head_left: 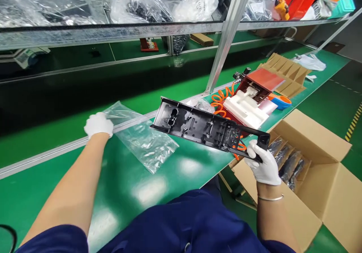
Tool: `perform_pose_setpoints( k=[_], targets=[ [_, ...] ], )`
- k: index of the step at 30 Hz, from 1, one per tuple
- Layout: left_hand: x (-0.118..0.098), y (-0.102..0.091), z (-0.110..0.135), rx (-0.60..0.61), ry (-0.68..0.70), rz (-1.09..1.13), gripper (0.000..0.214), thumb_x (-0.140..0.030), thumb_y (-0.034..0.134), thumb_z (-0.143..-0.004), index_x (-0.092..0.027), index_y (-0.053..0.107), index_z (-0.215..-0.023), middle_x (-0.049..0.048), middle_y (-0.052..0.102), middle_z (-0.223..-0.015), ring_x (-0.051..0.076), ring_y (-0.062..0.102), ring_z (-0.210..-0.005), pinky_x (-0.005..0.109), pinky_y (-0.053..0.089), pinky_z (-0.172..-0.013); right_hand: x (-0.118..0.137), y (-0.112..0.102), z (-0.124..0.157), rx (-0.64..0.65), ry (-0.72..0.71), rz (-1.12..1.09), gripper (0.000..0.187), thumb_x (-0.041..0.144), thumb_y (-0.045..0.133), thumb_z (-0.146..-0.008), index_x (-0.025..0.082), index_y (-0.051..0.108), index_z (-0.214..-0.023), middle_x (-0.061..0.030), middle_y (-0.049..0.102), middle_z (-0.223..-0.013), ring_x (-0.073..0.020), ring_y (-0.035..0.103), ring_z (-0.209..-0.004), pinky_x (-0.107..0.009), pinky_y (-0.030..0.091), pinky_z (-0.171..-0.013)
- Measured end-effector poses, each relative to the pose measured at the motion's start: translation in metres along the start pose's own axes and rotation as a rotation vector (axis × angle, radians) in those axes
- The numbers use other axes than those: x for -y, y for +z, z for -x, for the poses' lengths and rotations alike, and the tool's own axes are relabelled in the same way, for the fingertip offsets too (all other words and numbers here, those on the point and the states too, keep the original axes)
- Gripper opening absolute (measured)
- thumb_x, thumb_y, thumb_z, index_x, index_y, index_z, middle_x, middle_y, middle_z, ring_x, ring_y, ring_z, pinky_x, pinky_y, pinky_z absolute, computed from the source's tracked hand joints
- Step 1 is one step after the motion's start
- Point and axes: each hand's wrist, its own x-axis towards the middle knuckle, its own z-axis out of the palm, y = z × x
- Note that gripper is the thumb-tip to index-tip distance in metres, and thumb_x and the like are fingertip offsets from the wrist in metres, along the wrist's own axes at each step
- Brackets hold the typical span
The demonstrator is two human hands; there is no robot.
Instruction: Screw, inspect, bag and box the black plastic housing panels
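Note:
My right hand (263,165), in a white glove, grips one end of a long black plastic panel (203,128) and holds it up over the green bench, ribbed inner side facing me. My left hand (98,124), also gloved, rests closed on the far end of a clear plastic bag (141,137) that lies flat on the green bench top (118,192). The panel's free end hangs just right of the bag, not touching it.
An open cardboard box (316,177) with bagged black parts in dividers stands at my right. Behind the panel lie an orange coiled hose (222,99), a red and white fixture (251,98) and cardboard dividers (285,72). A metal shelf (113,32) above carries plastic bags.

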Motion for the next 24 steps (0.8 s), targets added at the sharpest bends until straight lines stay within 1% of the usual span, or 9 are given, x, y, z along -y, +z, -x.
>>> perform_pose_setpoints(
  k=[2,4,7,10,12,15,18,21,24],
  targets=[
    [-0.005,-0.009,0.017,-0.085,-0.075,-0.088,0.047,-0.032,0.044,-0.091,-0.005,0.047,-0.130,0.0245,0.056,-0.123,0.047,0.053,-0.120,0.065,0.048,-0.088,0.000,0.002,-0.001,0.014,-0.015,0.003,0.040,0.036,0.089,-0.065,0.019,0.056,-0.081,0.0083,0.046,-0.057,0.0007,0.030,-0.036,-0.014,0.020,-0.036],
    [-0.024,-0.005,0.044,-0.069,-0.031,-0.172,0.052,-0.043,0.045,-0.093,-0.012,0.047,-0.135,0.0222,0.058,-0.129,0.045,0.057,-0.118,0.058,0.051,-0.090,-0.002,0.006,-0.003,0.037,-0.025,0.000,0.041,0.036,0.089,-0.066,0.018,0.055,-0.079,0.0082,0.045,-0.056,0.0005,0.030,-0.036,-0.015,0.020,-0.036],
    [-0.065,0.020,0.092,0.285,0.266,-0.120,0.056,-0.055,0.047,-0.094,-0.021,0.054,-0.138,0.0159,0.062,-0.138,0.038,0.059,-0.125,0.048,0.050,-0.101,-0.004,0.014,-0.005,0.049,-0.044,-0.002,0.042,0.039,0.089,-0.065,0.019,0.055,-0.079,0.0081,0.045,-0.056,-0.0001,0.029,-0.037,-0.016,0.020,-0.036],
    [-0.094,0.050,0.123,0.433,0.283,-0.204,0.073,-0.065,0.050,-0.089,-0.017,0.051,-0.145,0.0222,0.056,-0.146,0.042,0.058,-0.128,0.051,0.052,-0.096,-0.006,0.020,-0.004,0.025,-0.043,0.016,0.042,0.041,0.089,-0.065,0.020,0.057,-0.083,0.0082,0.045,-0.055,-0.0008,0.028,-0.039,-0.015,0.018,-0.036],
    [-0.102,0.064,0.125,0.432,0.253,-0.281,0.065,-0.061,0.045,-0.092,-0.014,0.058,-0.135,0.0265,0.061,-0.137,0.044,0.062,-0.119,0.052,0.054,-0.088,-0.006,0.021,-0.002,0.021,-0.054,0.039,0.041,0.042,0.087,-0.066,0.020,0.057,-0.083,0.0080,0.046,-0.055,-0.0014,0.028,-0.040,-0.015,0.017,-0.036],
    [-0.102,0.071,0.110,0.482,0.211,-0.263,0.043,-0.046,0.034,-0.096,-0.018,0.066,-0.104,0.0213,0.072,-0.107,0.038,0.070,-0.098,0.048,0.053,-0.082,-0.006,0.018,0.002,0.032,-0.097,0.086,0.038,0.043,0.083,-0.071,0.020,0.054,-0.079,0.0078,0.046,-0.054,-0.0024,0.029,-0.039,-0.017,0.019,-0.035],
    [-0.100,0.065,0.097,0.533,0.094,0.030,0.032,-0.045,0.041,-0.089,-0.022,0.061,-0.081,0.0111,0.073,-0.080,0.029,0.070,-0.077,0.041,0.054,-0.075,-0.008,0.015,0.006,0.015,-0.124,0.106,0.037,0.044,0.080,-0.073,0.021,0.052,-0.079,0.0081,0.046,-0.053,-0.0033,0.030,-0.037,-0.019,0.019,-0.035],
    [-0.096,0.053,0.094,0.637,-0.041,0.363,0.033,-0.055,0.055,-0.077,-0.023,0.063,-0.075,0.0069,0.075,-0.075,0.024,0.067,-0.067,0.038,0.057,-0.067,-0.016,0.018,0.010,-0.035,-0.120,0.093,0.039,0.046,0.080,-0.071,0.022,0.050,-0.080,0.0089,0.046,-0.052,-0.0035,0.028,-0.037,-0.019,0.018,-0.035],
    [-0.084,0.043,0.090,0.664,-0.061,0.425,0.039,-0.064,0.059,-0.072,-0.026,0.067,-0.078,0.0042,0.078,-0.079,0.028,0.071,-0.074,0.044,0.061,-0.076,-0.028,0.025,0.012,-0.055,-0.092,0.111,0.038,0.047,0.076,-0.072,0.023,0.048,-0.080,0.0095,0.046,-0.051,-0.0046,0.028,-0.038,-0.018,0.018,-0.034]
  ],
)
